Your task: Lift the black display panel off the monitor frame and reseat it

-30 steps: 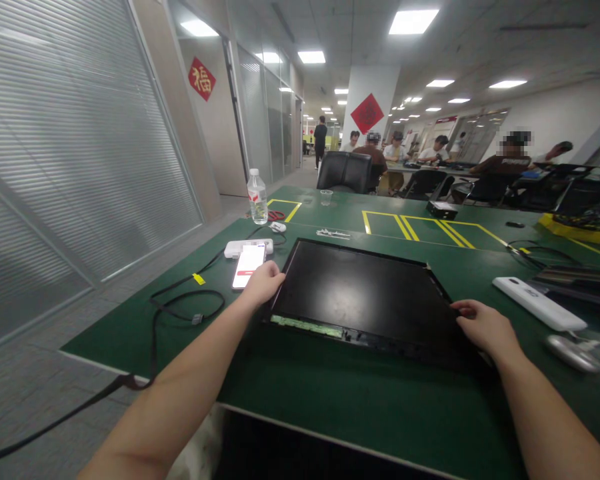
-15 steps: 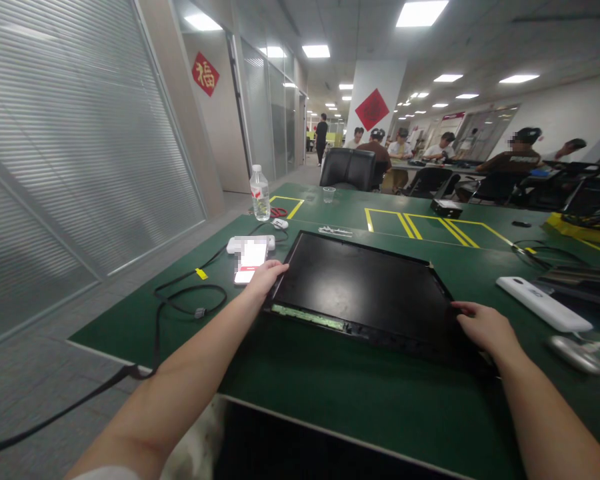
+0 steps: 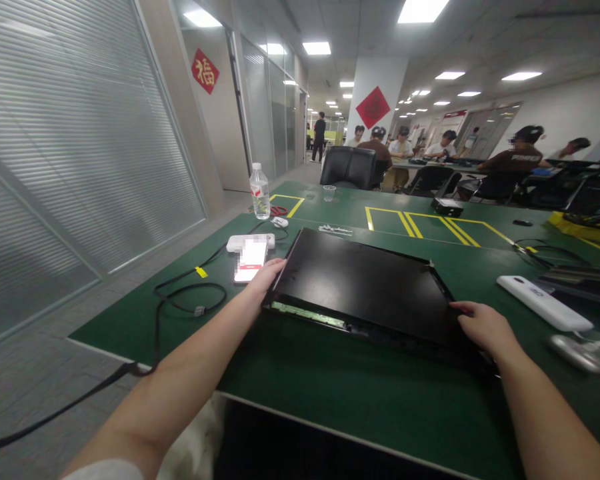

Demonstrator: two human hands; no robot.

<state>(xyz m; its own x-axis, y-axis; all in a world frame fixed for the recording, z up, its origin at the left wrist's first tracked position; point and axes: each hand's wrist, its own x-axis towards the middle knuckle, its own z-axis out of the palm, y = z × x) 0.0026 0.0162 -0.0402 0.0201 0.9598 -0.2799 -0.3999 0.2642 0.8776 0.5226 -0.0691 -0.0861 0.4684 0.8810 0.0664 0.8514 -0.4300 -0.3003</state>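
A wide black display panel (image 3: 360,283) with a thin raised frame lies tilted between my hands over the green table. A strip of green circuit board (image 3: 307,313) shows along its near edge, toward the left. My left hand (image 3: 270,275) grips the panel's left side; some of its fingers are hidden beneath the edge. On the opposite side, my right hand (image 3: 485,327) pinches the right edge with thumb and fingers. A lit smartphone (image 3: 251,259) lies just beyond my left hand, leaning on a white device (image 3: 230,244).
Left, a black cable (image 3: 193,288) loops across the table (image 3: 330,393). A water bottle (image 3: 259,192), red-handled scissors (image 3: 279,211) and a plastic cup (image 3: 329,193) stand or lie farther back. Right are a long white power bank (image 3: 543,303) and a silver device (image 3: 577,353). People sit at a far table.
The panel's tilt has shifted slightly, and the bright reflection on its surface has dimmed. Both hands keep their hold at nearly the same places.
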